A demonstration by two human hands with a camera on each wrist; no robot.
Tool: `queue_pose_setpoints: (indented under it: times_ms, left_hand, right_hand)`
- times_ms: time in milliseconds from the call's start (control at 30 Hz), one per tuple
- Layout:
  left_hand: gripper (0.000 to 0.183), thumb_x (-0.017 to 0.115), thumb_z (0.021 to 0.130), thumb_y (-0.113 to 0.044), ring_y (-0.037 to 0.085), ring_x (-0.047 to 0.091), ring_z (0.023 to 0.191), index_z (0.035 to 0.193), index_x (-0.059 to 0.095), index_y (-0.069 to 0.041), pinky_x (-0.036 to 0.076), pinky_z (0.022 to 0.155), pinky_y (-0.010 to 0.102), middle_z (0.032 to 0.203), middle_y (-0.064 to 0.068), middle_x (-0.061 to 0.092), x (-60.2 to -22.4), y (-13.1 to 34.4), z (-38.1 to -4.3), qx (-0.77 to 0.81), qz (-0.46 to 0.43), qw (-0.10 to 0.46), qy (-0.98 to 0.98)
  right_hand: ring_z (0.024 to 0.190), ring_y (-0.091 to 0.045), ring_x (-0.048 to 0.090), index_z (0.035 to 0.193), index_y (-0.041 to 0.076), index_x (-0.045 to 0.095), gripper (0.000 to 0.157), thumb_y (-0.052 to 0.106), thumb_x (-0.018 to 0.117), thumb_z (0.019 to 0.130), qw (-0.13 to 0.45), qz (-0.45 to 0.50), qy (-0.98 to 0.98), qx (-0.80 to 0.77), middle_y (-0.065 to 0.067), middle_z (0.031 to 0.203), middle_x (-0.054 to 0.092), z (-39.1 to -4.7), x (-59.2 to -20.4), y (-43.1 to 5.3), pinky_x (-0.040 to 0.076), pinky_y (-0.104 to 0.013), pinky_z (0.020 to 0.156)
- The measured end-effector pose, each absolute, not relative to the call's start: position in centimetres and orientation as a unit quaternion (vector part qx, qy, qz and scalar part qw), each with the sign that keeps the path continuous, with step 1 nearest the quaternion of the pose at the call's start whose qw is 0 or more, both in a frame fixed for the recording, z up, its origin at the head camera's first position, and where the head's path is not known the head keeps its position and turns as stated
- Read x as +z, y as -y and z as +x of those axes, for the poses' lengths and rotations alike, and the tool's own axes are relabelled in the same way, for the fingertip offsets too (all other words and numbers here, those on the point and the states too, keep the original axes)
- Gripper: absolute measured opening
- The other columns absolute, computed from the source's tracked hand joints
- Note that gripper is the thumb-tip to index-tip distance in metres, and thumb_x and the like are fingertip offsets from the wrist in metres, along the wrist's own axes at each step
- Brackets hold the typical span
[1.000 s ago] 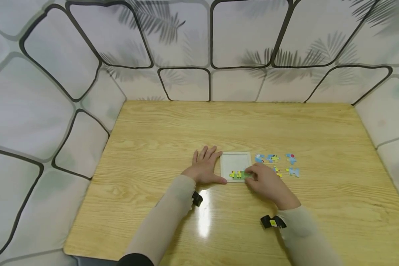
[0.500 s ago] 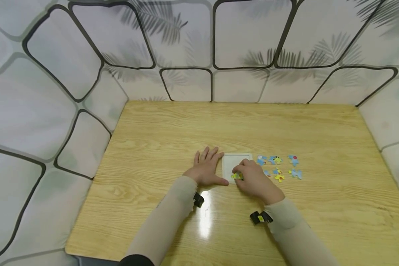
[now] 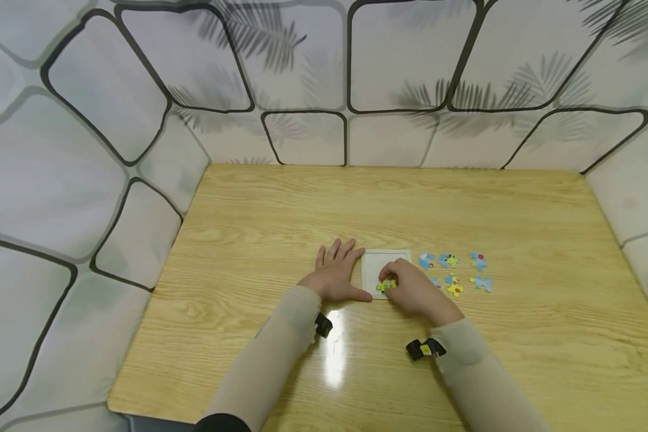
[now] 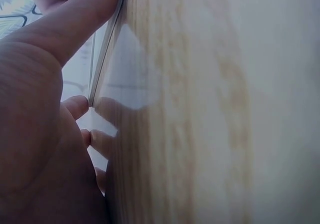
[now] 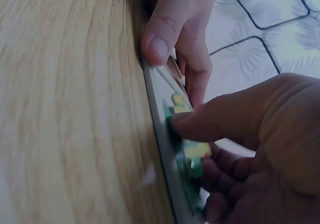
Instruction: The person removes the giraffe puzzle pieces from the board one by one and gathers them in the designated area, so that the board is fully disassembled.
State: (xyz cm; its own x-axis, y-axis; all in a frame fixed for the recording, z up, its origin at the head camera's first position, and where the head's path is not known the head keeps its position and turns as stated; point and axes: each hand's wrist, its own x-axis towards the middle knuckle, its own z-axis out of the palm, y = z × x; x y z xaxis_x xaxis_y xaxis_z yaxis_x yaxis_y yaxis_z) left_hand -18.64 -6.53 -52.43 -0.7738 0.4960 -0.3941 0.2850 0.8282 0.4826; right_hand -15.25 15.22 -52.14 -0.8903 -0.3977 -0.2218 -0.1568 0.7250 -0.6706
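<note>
A shallow white puzzle tray [image 3: 374, 260] lies on the wooden table. My left hand [image 3: 332, 280] is spread flat at its left side, thumb and index finger against the edge. Yellow-and-green jigsaw pieces [image 3: 381, 288] sit along the tray's near edge, partly covered by my right hand [image 3: 413, 288]. In the right wrist view, the right thumb presses down among the jigsaw pieces [image 5: 197, 150], and the other fingers curl in at their far side. The left wrist view has the left hand [image 4: 30, 119] against the tray's rim, fingers reaching along the table.
Right of the tray lie several loose jigsaw pieces in two rough rows, among them a blue piece with a red dot [image 3: 479, 261], a yellow one [image 3: 455, 290] and a pale blue one [image 3: 483, 284]. Patterned fabric walls [image 3: 302, 138] enclose the wooden table [image 3: 281, 210].
My right hand has moved left from the tray's near right corner onto the pieces along the near edge, then shifted very slightly. The left hand has stayed at the tray's left side.
</note>
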Motion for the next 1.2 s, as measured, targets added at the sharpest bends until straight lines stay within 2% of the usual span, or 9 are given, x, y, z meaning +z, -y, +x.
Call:
queue_pose_setpoints:
  times_ms: [133,333,467,633,800,933,1067,1200]
  left_hand:
    - [0.11,0.073,0.078,-0.069,0.029,-0.011,0.155,0.163,0.017,-0.027,-0.011,0.12,0.057,0.17,0.0,-0.002,-52.5,6.4,-18.6,0.195,0.214,0.262,-0.921]
    - [0.11,0.072,0.078,-0.071,0.028,-0.012,0.154,0.163,0.015,-0.028,-0.01,0.12,0.057,0.17,0.0,-0.004,-52.4,6.4,-18.6,0.186,0.213,0.264,-0.922]
    - [0.11,0.072,0.078,-0.071,0.028,-0.012,0.155,0.163,0.015,-0.028,-0.01,0.12,0.057,0.17,0.0,-0.004,-52.4,6.3,-18.7,0.189,0.213,0.263,-0.922]
    - [0.109,0.072,0.079,-0.069,0.027,-0.012,0.155,0.163,0.015,-0.029,-0.011,0.12,0.057,0.17,-0.001,-0.004,-52.4,6.4,-18.7,0.19,0.215,0.264,-0.921]
    - [0.109,0.072,0.08,-0.069,0.027,-0.013,0.154,0.163,0.015,-0.029,-0.011,0.12,0.057,0.17,-0.002,-0.005,-52.2,6.5,-18.7,0.193,0.218,0.264,-0.92]
    - [0.109,0.072,0.08,-0.069,0.028,-0.013,0.154,0.163,0.015,-0.028,-0.012,0.12,0.057,0.17,-0.001,-0.005,-52.2,6.6,-18.6,0.198,0.216,0.262,-0.92]
    - [0.111,0.073,0.079,-0.069,0.029,-0.013,0.154,0.163,0.015,-0.026,-0.012,0.119,0.059,0.17,0.0,-0.005,-52.4,6.6,-18.6,0.201,0.216,0.267,-0.917]
    - [0.112,0.073,0.079,-0.07,0.028,-0.016,0.154,0.163,0.013,-0.027,-0.013,0.119,0.057,0.169,-0.002,-0.008,-52.8,6.6,-18.7,0.195,0.214,0.273,-0.917]
  right_hand:
    - [0.085,-0.018,0.055,0.102,0.015,0.073,0.016,0.005,0.063,0.093,0.146,-0.15,-0.906,-0.368,-0.001,0.098,0.063,-14.8,-52.8,-16.1,0.048,-0.039,0.077]
    - [0.081,-0.013,0.059,0.108,0.014,0.075,0.014,0.011,0.067,0.097,0.087,-0.147,-0.898,-0.405,0.004,0.093,0.069,-13.9,-53.1,-17.3,0.051,-0.034,0.074]
    - [0.079,-0.015,0.06,0.108,0.012,0.074,0.013,0.016,0.071,0.095,0.086,-0.11,-0.883,-0.448,0.002,0.09,0.07,-13.3,-52.5,-18.8,0.051,-0.028,0.067]
    - [0.089,-0.017,0.067,0.108,0.01,0.074,0.015,0.018,0.071,0.096,0.102,-0.083,-0.881,-0.455,-0.004,0.101,0.073,-12.8,-51.4,-21.7,0.055,-0.025,0.071]
    - [0.094,-0.019,0.066,0.113,0.01,0.075,0.018,0.018,0.067,0.099,0.121,-0.071,-0.907,-0.397,-0.007,0.109,0.074,-12.1,-50.5,-24.6,0.054,-0.033,0.078]
    - [0.094,-0.023,0.066,0.117,0.009,0.074,0.021,0.015,0.062,0.101,0.139,-0.071,-0.919,-0.363,-0.011,0.114,0.072,-11.3,-50.2,-26.5,0.054,-0.039,0.077]
    - [0.094,-0.026,0.066,0.113,0.007,0.075,0.019,0.01,0.061,0.1,0.161,-0.079,-0.924,-0.338,-0.013,0.114,0.071,-10.2,-50.3,-27.6,0.055,-0.045,0.076]
    - [0.097,-0.03,0.067,0.107,0.009,0.076,0.016,0.007,0.063,0.098,0.154,-0.087,-0.93,-0.321,-0.011,0.108,0.073,-9.8,-50.7,-27.6,0.056,-0.05,0.08]
